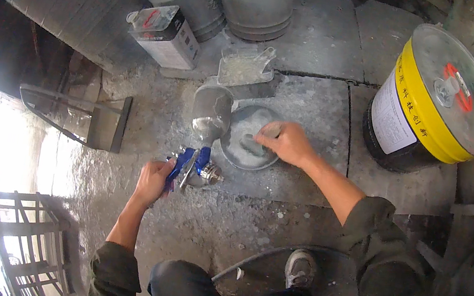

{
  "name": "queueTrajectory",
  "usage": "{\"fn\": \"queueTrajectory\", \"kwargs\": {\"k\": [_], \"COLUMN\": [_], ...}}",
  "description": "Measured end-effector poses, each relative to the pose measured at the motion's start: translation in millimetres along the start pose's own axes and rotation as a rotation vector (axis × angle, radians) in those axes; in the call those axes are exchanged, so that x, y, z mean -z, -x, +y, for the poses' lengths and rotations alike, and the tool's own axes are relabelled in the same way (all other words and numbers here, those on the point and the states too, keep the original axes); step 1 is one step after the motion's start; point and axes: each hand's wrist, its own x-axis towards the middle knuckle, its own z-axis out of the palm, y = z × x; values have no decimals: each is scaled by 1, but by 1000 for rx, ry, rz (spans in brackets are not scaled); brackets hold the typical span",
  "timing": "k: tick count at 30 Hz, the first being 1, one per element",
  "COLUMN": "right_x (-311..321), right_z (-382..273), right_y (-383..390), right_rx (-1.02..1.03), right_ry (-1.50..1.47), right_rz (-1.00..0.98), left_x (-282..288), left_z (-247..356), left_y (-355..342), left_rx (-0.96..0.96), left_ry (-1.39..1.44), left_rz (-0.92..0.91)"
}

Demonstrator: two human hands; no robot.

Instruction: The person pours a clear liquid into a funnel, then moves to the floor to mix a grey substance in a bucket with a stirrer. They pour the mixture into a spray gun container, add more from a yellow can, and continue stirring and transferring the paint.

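Note:
My left hand [153, 181] is wrapped round the handle of a blue spray gun [184, 164]. The gun's silver nozzle points right, and its grey, paint-dusted cup [211, 109] stands on top, tilted slightly. Beside the cup lies a round grey pan or lid [257, 161], coated in powdery residue. Over its upper right part, my right hand [286, 144] has its fingers drawn together around something small and greyish, too blurred to name. Part of the pan is hidden by that hand.
A large drum with a yellow band [419, 109] stands at right. Behind are two grey metal buckets [252, 0], a rectangular can [167, 39] and a dusty scoop-like tray [245, 69]. A window-like frame [106, 123] lies left, above a slatted rack [33, 239]. A hose [270, 251] curves by my shoe.

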Motion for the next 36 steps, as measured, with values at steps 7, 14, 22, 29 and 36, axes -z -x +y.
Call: {"fn": "queueTrajectory", "kwargs": {"k": [7, 14, 22, 29, 36], "right_x": [36, 49, 23, -2, -11], "right_z": [-77, -46, -54, -2, -9], "right_y": [-51, -67, -34, -2, 21], "right_rx": [-11, -155, -302, -331, 204], "right_ry": [-538, -526, -742, -600, 384], "right_rz": [-60, 245, 405, 419, 60], "left_x": [10, 12, 3, -6, 3], "left_z": [17, 14, -19, -16, 30], "left_y": [20, 30, 34, 21, 34], "left_rx": [12, -14, 242, 132, -16], "left_ry": [-16, 93, 848, 1176, 946], "left_rz": [-107, -253, -425, -518, -171]}}
